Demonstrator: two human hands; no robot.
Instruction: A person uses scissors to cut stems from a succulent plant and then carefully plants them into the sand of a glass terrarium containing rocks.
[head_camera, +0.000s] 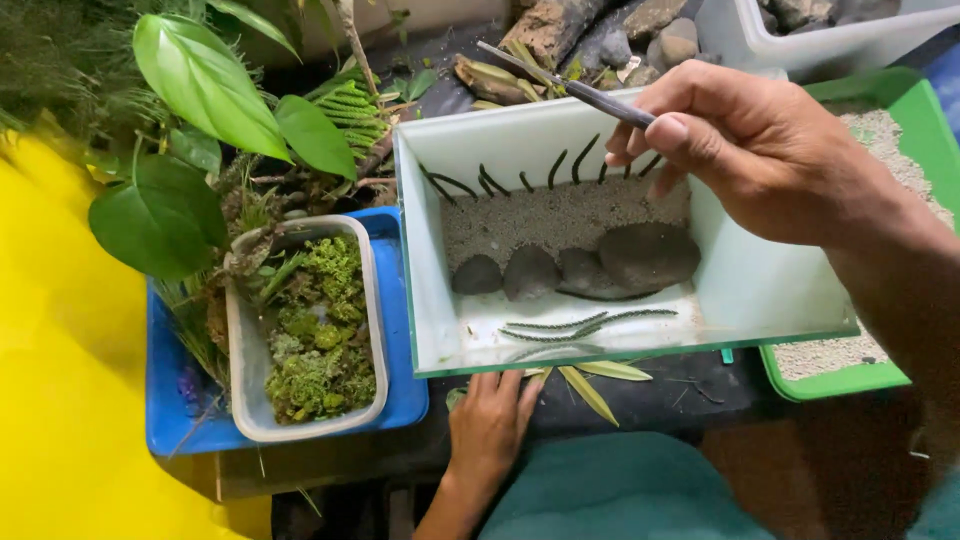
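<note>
A white rectangular container (760, 285) with a green rim stands in the middle. It holds grey sand, a row of dark rounded stones (590, 265), thin dark green stems stuck upright along the back, and two loose stems (590, 325) lying in front. My right hand (760, 150) hovers over the container's back right part, shut on long thin dark tweezers (565, 85) that point up and to the left. My left hand (490, 420) rests against the container's front edge, fingers flat on the table.
A clear tub of green moss (315, 330) sits in a blue tray (395, 400) at left, under broad-leaved plants (205, 85). A green tray of sand (900, 150) lies at right. Stones and bark (610, 40) lie behind. Loose leaves (590, 385) lie by my left hand.
</note>
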